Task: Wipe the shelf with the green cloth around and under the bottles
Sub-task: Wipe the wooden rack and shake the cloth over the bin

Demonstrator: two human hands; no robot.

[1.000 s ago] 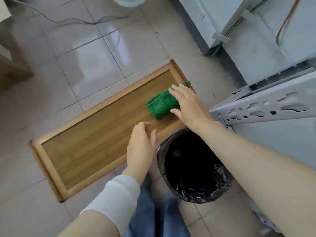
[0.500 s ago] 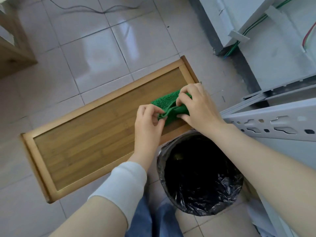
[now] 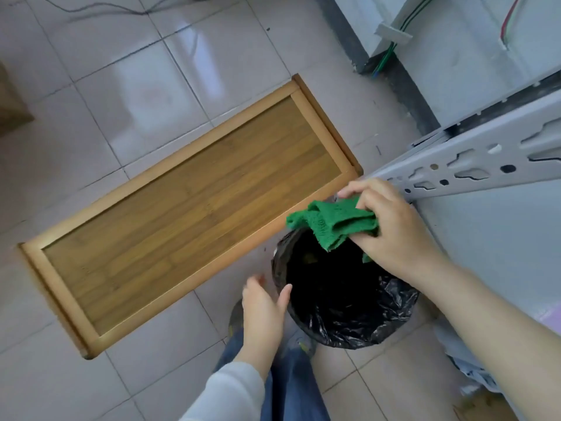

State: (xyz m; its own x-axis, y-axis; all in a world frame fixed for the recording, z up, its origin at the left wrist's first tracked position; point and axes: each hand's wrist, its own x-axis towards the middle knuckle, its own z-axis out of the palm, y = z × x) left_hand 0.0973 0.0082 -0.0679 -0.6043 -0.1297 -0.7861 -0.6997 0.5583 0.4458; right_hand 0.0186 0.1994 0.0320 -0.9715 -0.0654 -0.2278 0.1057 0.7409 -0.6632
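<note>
Having been lifted off the shelf (image 3: 188,208), the green cloth (image 3: 332,224) was gripped in curled fingers by the right hand (image 3: 394,229) over the bin (image 3: 364,323), the left hand (image 3: 264,308) freed, fingers loosely spread; wiping was judged interrupted.

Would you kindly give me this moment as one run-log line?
right hand: grips green cloth over black-lined bin | left hand: open, beside bin | wooden shelf: flat on floor

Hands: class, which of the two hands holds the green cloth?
The right hand grips the green cloth above the bin with the black liner. The left hand, fingers relaxed, holds nothing beside the bin's rim.
</note>
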